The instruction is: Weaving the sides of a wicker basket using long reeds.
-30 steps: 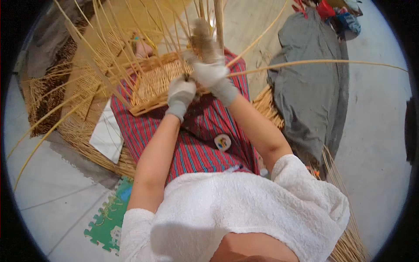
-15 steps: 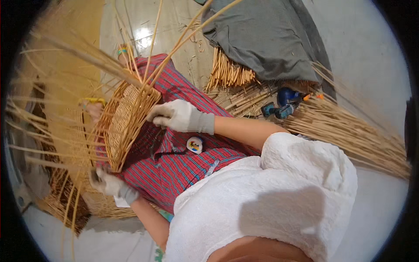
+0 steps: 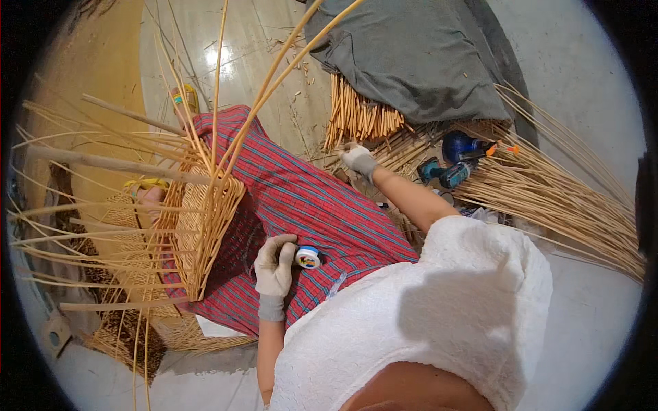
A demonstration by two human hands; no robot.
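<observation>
A partly woven wicker basket [image 3: 195, 226] rests tilted on my lap, over the red-and-blue checked cloth [image 3: 322, 198]. Long uncut stakes fan out from it to the left and upward. My left hand [image 3: 274, 267], in a white glove, is off the basket with its fingers bent but apart. Its fingertips are beside a small round white-and-blue case [image 3: 308, 257] lying on the cloth; whether they touch it I cannot tell. My right hand [image 3: 359, 160], also gloved, reaches out to the loose sticks [image 3: 397, 156] beyond my knee. Its fingers are too small and blurred to read.
A bundle of short cut sticks [image 3: 360, 113] pokes out under a grey cloth [image 3: 418, 55]. Right of it are a blue-black power tool [image 3: 449, 171] and a long bundle of thin rods [image 3: 555, 195]. More wickerwork [image 3: 127, 240] stands at the left, near my sandalled foot [image 3: 147, 194].
Both hands have left the basket. My left hand has come right, beside the round case; my right hand has moved away to the right, to the loose sticks. The view has shifted slightly.
</observation>
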